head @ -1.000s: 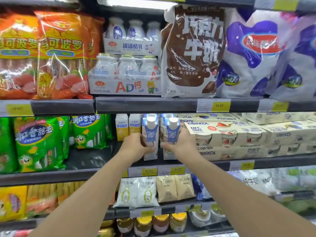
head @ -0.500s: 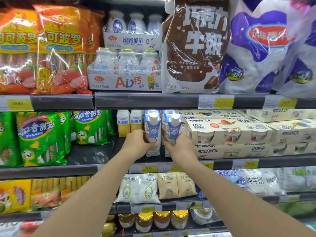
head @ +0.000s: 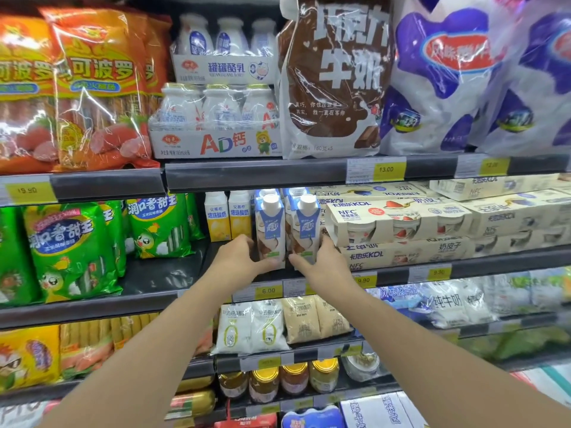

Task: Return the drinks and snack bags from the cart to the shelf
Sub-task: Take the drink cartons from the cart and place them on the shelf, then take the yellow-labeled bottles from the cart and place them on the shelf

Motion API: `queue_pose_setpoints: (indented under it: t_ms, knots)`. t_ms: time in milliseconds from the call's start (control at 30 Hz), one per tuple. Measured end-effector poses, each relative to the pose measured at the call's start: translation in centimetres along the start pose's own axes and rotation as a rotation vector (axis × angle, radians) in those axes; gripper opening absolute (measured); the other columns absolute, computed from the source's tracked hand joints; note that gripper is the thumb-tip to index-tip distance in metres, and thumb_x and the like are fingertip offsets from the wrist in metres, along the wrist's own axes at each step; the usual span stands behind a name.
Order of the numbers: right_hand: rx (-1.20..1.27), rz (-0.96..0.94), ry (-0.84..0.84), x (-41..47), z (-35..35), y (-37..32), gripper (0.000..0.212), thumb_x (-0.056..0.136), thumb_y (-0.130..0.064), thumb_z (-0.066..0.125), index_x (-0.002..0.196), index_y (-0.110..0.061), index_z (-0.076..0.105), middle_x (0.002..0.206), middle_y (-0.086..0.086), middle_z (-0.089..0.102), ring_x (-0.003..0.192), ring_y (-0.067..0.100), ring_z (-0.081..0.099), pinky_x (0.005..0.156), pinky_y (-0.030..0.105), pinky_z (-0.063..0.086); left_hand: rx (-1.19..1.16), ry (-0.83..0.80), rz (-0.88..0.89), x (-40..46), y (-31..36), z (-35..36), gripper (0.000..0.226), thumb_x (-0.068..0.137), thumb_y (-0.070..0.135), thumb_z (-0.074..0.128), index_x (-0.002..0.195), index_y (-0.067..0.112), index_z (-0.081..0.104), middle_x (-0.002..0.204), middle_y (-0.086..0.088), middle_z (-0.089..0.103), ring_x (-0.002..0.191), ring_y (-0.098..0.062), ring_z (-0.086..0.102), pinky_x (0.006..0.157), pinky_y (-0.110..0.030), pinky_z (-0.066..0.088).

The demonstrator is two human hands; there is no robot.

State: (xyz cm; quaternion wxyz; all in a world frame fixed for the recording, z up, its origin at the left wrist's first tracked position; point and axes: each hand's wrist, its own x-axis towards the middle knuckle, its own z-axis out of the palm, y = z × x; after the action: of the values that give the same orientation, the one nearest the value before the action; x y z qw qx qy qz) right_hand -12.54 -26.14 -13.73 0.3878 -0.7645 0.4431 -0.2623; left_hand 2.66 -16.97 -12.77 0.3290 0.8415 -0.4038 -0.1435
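Observation:
Two blue-and-white drink cartons with white caps stand side by side on the middle shelf (head: 482, 268). My left hand (head: 239, 257) wraps the base of the left carton (head: 269, 225). My right hand (head: 321, 262) grips the base of the right carton (head: 308, 225). Both cartons are upright, their bottoms at the shelf's front edge above the 6.00 price tag (head: 268, 291). More cartons of the same kind stand behind them, mostly hidden. The cart is out of view.
Two yellow-and-white cartons (head: 228, 216) stand just left of my hands, cream yoghurt multipacks (head: 398, 222) close on the right. Green sausage bags (head: 71, 248) fill the shelf's left. Above are bottle packs (head: 216, 122) and a brown milk bag (head: 336, 75); pouches and jars sit below.
The cartons have sunk a little and stand on the shelf edge. My fingers have slid lower on their bases. The view has moved closer to the shelf.

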Motion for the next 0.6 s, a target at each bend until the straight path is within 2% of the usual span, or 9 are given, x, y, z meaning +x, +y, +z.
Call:
queue_pose_setpoints:
  t_ms: [100, 200, 333, 433, 500, 600]
  knots:
    - [-0.003, -0.027, -0.011, -1.3, -0.9, 0.0, 0.069, 0.088, -0.045, 0.068, 0.141, -0.011, 0.04, 0.135, 0.004, 0.057, 0.125, 0.023, 0.053, 0.098, 0.036, 0.047, 0.208, 0.006, 0.077, -2.3, 0.3, -2.0, 0.067, 0.082, 0.06, 0.067, 0.129, 0.014, 0.055, 0.12, 0.0, 0.064, 0.109, -0.019, 0.059, 0.095, -0.036, 0.05]
    - [-0.038, -0.058, -0.077, -3.5, -2.6, 0.3, 0.064, 0.09, -0.051, 0.064, 0.137, -0.013, 0.045, 0.121, -0.002, 0.053, 0.111, 0.016, 0.051, 0.086, 0.031, 0.043, 0.358, -0.039, 0.185, -4.9, 2.0, -2.8, 0.049, 0.089, 0.056, 0.06, 0.118, 0.017, 0.062, 0.109, 0.004, 0.066, 0.097, -0.014, 0.061, 0.085, -0.029, 0.051]
    - [-0.189, -0.13, -0.122, -6.2, -7.2, 1.9, 0.062, 0.087, -0.06, 0.061, 0.126, -0.011, 0.061, 0.119, 0.004, 0.067, 0.109, 0.02, 0.063, 0.093, 0.037, 0.052, 0.487, -0.145, 0.351, -8.0, 7.1, -0.5, 0.038, 0.094, 0.052, 0.056, 0.111, 0.019, 0.063, 0.104, 0.003, 0.066, 0.091, -0.014, 0.061, 0.081, -0.03, 0.052]
    - [-0.305, -0.133, -0.094, -8.3, -13.2, 5.1, 0.055, 0.089, -0.06, 0.059, 0.121, -0.016, 0.064, 0.114, 0.004, 0.07, 0.106, 0.022, 0.065, 0.092, 0.042, 0.054, 0.567, -0.215, 0.445, -9.3, 12.3, 3.7, 0.037, 0.095, 0.055, 0.053, 0.103, 0.019, 0.058, 0.098, 0.001, 0.062, 0.082, -0.014, 0.056, 0.07, -0.028, 0.047]
    - [-0.419, -0.096, -0.04, -10.0, -18.4, 8.6, 0.057, 0.092, -0.058, 0.055, 0.131, -0.016, 0.058, 0.129, 0.006, 0.064, 0.117, 0.024, 0.06, 0.097, 0.041, 0.05, 0.597, -0.269, 0.481, -10.2, 16.0, 7.6, 0.041, 0.096, 0.053, 0.051, 0.114, 0.016, 0.057, 0.112, -0.005, 0.063, 0.094, -0.021, 0.059, 0.081, -0.036, 0.051]
    - [-0.582, 0.009, 0.035, -13.0, -26.8, 15.1, 0.07, 0.094, -0.061, 0.048, 0.147, -0.017, 0.041, 0.148, 0.007, 0.048, 0.132, 0.027, 0.049, 0.104, 0.042, 0.045, 0.703, -0.358, 0.579, -12.1, 21.9, 14.3, 0.054, 0.099, 0.049, 0.047, 0.137, 0.01, 0.047, 0.141, -0.012, 0.051, 0.123, -0.03, 0.051, 0.102, -0.04, 0.043]
